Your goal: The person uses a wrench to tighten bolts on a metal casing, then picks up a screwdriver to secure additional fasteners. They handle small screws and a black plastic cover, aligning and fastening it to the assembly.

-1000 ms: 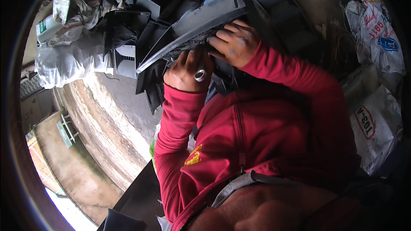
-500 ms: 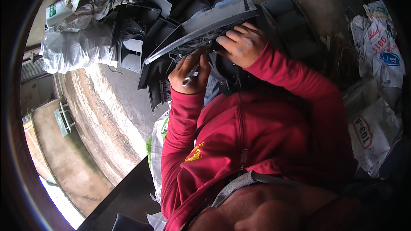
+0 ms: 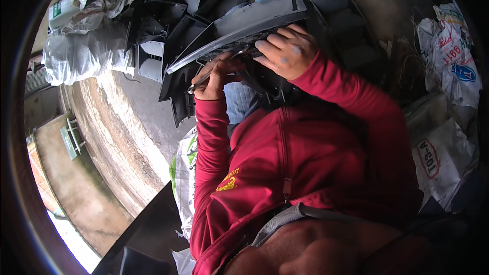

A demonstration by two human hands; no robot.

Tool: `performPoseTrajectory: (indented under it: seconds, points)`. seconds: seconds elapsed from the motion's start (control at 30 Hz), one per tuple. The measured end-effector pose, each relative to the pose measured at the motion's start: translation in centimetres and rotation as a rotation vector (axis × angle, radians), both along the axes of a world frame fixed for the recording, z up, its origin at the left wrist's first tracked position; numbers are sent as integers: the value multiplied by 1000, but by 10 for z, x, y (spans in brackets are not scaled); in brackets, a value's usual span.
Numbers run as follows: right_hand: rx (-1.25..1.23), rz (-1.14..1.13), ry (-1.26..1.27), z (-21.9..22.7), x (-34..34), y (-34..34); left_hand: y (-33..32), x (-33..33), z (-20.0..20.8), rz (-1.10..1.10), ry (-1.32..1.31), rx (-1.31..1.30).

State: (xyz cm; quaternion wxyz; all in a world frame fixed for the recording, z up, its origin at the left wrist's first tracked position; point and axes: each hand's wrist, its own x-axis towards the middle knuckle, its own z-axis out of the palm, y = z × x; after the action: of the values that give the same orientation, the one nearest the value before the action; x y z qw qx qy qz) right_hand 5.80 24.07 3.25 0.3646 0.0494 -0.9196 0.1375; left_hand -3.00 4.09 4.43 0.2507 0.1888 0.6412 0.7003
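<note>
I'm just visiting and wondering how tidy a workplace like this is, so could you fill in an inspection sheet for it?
Surface: grey floor shows at left; what supports the panel is hidden.
Job's things: a long dark panel and a slender metal tool.
Clutter: dark parts heaped beyond the panel; a white sack at right.
Hands: left hand grips the tool; right hand is at the panel's near edge, its fingertips hidden.
Cables: nothing seen for certain.
Surroundings: a plastic-wrapped bundle and a green board at left.

Left hand (image 3: 213,82) holds metal tool (image 3: 196,85); right hand (image 3: 288,53) seemingly touching panel (image 3: 244,21).
</note>
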Motion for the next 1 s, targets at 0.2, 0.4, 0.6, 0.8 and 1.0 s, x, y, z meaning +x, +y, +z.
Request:
performPoseTrajectory:
  seconds: [0.2,0.4,0.6,0.8,1.0]
  points:
    - [-5,24,-111,7,2,1,10,10,36,15,779,-410]
    - [6,4,-26,5,1,-2,39,23,49,-107,1238,-771]
    - [-21,-6,0,1,3,4,19,-12,15,-200,1225,-555]
    - [-18,3,-13,0,2,0,1,-1,9,-50,166,-108]
    - [16,2,-31,3,1,-1,17,15,35,3,912,-466]
